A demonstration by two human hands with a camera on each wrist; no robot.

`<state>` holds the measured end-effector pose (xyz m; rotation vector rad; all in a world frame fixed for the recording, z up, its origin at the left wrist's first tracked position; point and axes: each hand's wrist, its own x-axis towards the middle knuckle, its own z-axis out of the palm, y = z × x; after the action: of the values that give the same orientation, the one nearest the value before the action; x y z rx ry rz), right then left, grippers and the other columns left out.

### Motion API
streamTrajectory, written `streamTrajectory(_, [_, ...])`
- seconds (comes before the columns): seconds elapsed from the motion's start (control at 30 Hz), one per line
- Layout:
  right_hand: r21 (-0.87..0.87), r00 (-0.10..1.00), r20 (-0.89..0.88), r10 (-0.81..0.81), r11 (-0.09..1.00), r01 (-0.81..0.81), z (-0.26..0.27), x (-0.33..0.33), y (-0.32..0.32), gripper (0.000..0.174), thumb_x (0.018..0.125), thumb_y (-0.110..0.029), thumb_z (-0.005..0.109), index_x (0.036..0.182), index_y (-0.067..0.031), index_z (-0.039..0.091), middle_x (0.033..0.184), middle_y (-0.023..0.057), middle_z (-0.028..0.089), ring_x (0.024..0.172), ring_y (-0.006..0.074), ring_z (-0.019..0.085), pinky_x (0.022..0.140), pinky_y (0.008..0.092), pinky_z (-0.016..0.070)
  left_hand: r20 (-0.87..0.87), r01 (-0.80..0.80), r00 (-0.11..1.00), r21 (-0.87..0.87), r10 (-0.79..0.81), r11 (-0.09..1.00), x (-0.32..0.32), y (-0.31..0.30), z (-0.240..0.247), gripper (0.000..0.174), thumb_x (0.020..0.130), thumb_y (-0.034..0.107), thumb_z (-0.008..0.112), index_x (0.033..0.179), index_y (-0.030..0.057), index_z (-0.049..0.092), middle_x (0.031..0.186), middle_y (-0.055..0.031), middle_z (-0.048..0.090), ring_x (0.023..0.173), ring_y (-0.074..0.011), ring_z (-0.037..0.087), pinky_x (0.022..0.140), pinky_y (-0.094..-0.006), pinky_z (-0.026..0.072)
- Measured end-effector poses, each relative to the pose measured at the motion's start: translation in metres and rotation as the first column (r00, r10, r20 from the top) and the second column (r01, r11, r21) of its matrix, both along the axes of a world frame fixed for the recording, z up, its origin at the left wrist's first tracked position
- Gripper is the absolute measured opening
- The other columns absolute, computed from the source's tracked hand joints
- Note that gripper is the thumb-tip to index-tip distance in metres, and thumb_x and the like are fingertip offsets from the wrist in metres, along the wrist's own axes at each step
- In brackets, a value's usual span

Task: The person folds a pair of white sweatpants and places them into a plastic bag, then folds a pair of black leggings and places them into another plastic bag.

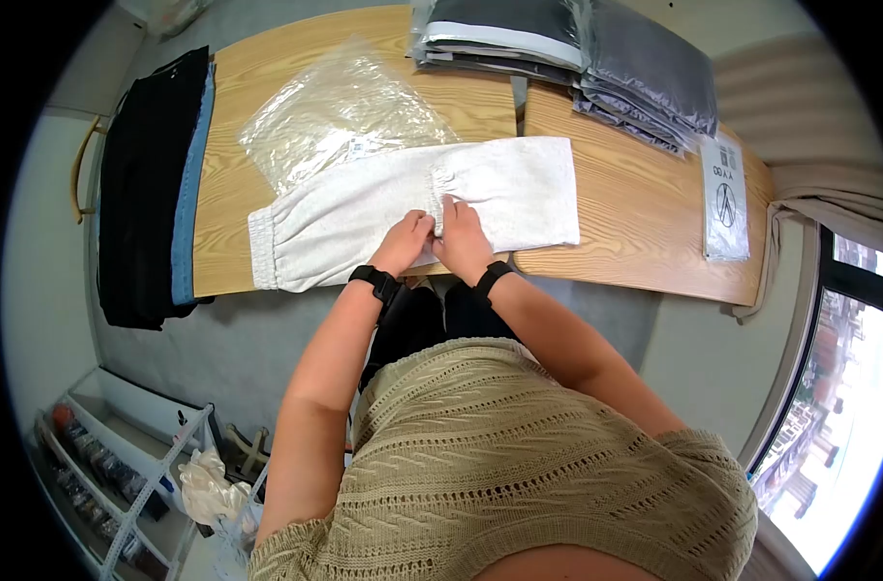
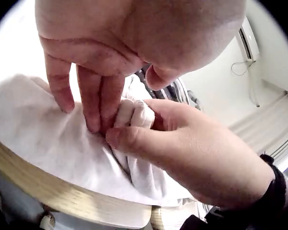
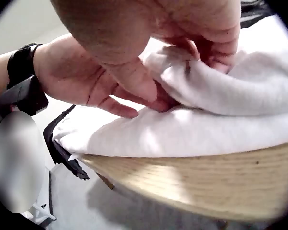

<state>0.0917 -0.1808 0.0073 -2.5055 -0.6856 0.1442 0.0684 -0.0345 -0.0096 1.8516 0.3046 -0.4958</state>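
Note:
Off-white trousers (image 1: 364, 213) lie folded across the table, their gathered elastic waistband (image 1: 263, 249) at the left end. A gathered cuff (image 1: 443, 180) lies on top near the middle. My right hand (image 1: 464, 239) pinches a fold of the cloth by this cuff between thumb and fingers, as the right wrist view shows. Close beside it, my left hand (image 1: 402, 242) touches the cloth with extended fingers (image 2: 90, 103), its thumb standing apart from them. In the left wrist view the right thumb (image 2: 129, 138) presses on the rolled cloth edge (image 2: 141, 115).
A clear plastic bag (image 1: 335, 116) lies behind the trousers. Dark folded trousers (image 1: 151, 194) and blue jeans (image 1: 191, 194) hang over the left end. Bagged dark garments (image 1: 645, 73) are stacked at the back right, near a printed packet (image 1: 725, 198). A seam parts the tabletop (image 1: 635, 223).

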Motion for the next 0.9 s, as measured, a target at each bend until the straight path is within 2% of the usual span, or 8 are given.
streamTrajectory(0.1, [0.086, 0.998, -0.027, 0.063, 0.994, -0.061, 0.021, 0.004, -0.028, 0.069, 0.065, -0.01, 0.066, 0.128, 0.0037, 0.04, 0.114, 0.022, 0.05, 0.106, 0.0386, 0.047, 0.093, 0.0406, 0.0397, 0.001, -0.066, 0.998, -0.028, 0.066, 0.997, 0.005, -0.005, -0.004, 0.053, 0.088, 0.041, 0.053, 0.107, -0.0078, 0.053, 0.094, -0.0232, 0.063, 0.086, -0.0335, 0.061, 0.077, -0.0353, 0.0465])
streamTrajectory(0.17, [0.118, 0.994, -0.001, 0.106, 0.987, -0.105, 0.044, 0.005, -0.066, 0.07, 0.065, -0.005, 0.061, 0.131, -0.0013, 0.039, 0.129, 0.0189, 0.045, 0.12, 0.0383, 0.041, 0.102, 0.0437, 0.0326, 0.05, -0.055, 0.998, 0.227, 0.045, 0.972, 0.009, -0.012, 0.012, 0.06, 0.08, 0.047, 0.062, 0.102, -0.0092, 0.054, 0.089, -0.0242, 0.063, 0.082, -0.0347, 0.061, 0.073, -0.0374, 0.0473])
streamTrajectory(0.37, [-0.022, 0.941, 0.229, -0.249, 0.965, 0.261, -0.001, 0.007, -0.164, 0.065, 0.067, -0.001, 0.057, 0.13, -0.0006, 0.041, 0.132, 0.0222, 0.042, 0.123, 0.0364, 0.04, 0.104, 0.0437, 0.0311, -0.052, -0.036, 0.997, 0.343, 0.057, 0.939, 0.023, -0.024, 0.022, 0.062, 0.072, 0.047, 0.071, 0.095, -0.0087, 0.054, 0.086, -0.0218, 0.062, 0.079, -0.0296, 0.061, 0.069, -0.0364, 0.0471])
streamTrajectory(0.43, [0.21, 0.893, 0.04, -0.448, 0.878, 0.431, -0.013, 0.017, -0.167, 0.063, 0.07, 0.004, 0.054, 0.131, -0.0003, 0.04, 0.133, 0.0216, 0.042, 0.123, 0.0376, 0.039, 0.103, 0.0411, 0.0323, -0.045, -0.047, 0.997, 0.357, 0.067, 0.933, 0.025, -0.026, 0.017, 0.061, 0.072, 0.045, 0.072, 0.095, -0.0085, 0.054, 0.086, -0.0219, 0.062, 0.079, -0.03, 0.061, 0.069, -0.0366, 0.047])
streamTrajectory(0.57, [0.274, 0.891, 0.043, -0.452, 0.863, 0.424, -0.017, 0.029, -0.169, 0.063, 0.073, 0.008, 0.052, 0.133, -0.0076, 0.042, 0.129, 0.0198, 0.046, 0.119, 0.0387, 0.042, 0.1, 0.04, 0.036, -0.038, -0.064, 0.996, 0.325, 0.081, 0.944, 0.024, -0.023, 0.01, 0.06, 0.072, 0.038, 0.071, 0.101, -0.0097, 0.051, 0.089, -0.0232, 0.061, 0.082, -0.0332, 0.061, 0.072, -0.0371, 0.0474])
streamTrajectory(0.67, [0.19, 0.903, 0.02, -0.428, 0.889, 0.417, -0.013, 0.031, -0.179, 0.066, 0.071, 0.012, 0.05, 0.13, -0.0176, 0.049, 0.125, 0.0173, 0.05, 0.113, 0.0367, 0.048, 0.095, 0.0398, 0.0399, -0.008, -0.125, 0.991, 0.289, 0.133, 0.949, 0.02, -0.02, 0.0, 0.061, 0.071, 0.035, 0.07, 0.105, -0.0106, 0.048, 0.092, -0.0249, 0.061, 0.086, -0.0357, 0.061, 0.075, -0.038, 0.0477])
streamTrajectory(0.73, [-0.113, 0.935, 0.245, -0.257, 0.95, 0.291, -0.017, 0.032, -0.185, 0.064, 0.07, 0.01, 0.05, 0.125, -0.0226, 0.055, 0.124, 0.0169, 0.051, 0.11, 0.0345, 0.051, 0.088, 0.0416, 0.043, 0.015, -0.181, 0.983, 0.266, 0.183, 0.947, 0.021, -0.021, 0.002, 0.062, 0.071, 0.033, 0.07, 0.108, -0.0111, 0.046, 0.093, -0.0252, 0.061, 0.086, -0.0355, 0.061, 0.075, -0.0377, 0.0476])
streamTrajectory(0.9, [-0.135, 0.924, 0.282, -0.257, 0.943, 0.304, -0.029, 0.036, -0.184, 0.059, 0.072, 0.007, 0.049, 0.124, -0.0215, 0.056, 0.126, 0.0164, 0.05, 0.114, 0.0327, 0.049, 0.089, 0.0427, 0.0406, -0.093, -0.109, 0.986, 0.256, 0.137, 0.96, 0.027, -0.018, 0.009, 0.061, 0.071, 0.034, 0.067, 0.107, -0.0118, 0.047, 0.092, -0.0256, 0.061, 0.087, -0.035, 0.061, 0.075, -0.0373, 0.0475])
